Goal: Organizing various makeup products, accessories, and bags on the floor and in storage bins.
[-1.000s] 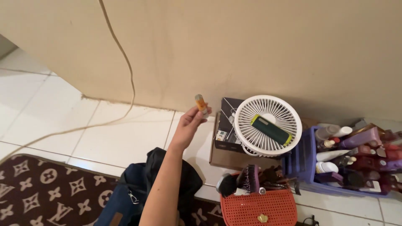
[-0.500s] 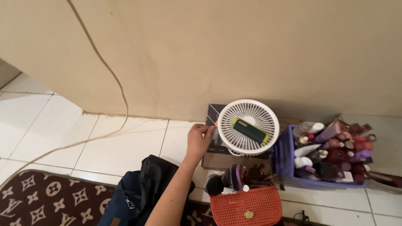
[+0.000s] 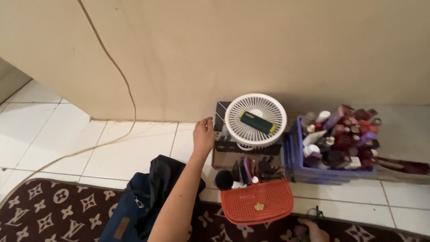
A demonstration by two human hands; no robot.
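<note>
Small orange tube's gone from the left hand (image 3: 204,133), fingers now spread and empty, just left of the round white plastic fan (image 3: 255,121) on its dark box (image 3: 220,134); right hand (image 3: 313,231) grip unclear

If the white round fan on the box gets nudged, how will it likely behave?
The white fan probably feels light, being mostly open plastic grille. It lies tilted on a dark box, so a push may slide it off. The green cylinder resting on its grille would likely roll away.

Home floor corner: tiled floor (image 3: 134,148), patterned rug (image 3: 53,210), crate of cosmetics (image 3: 313,172).
</note>
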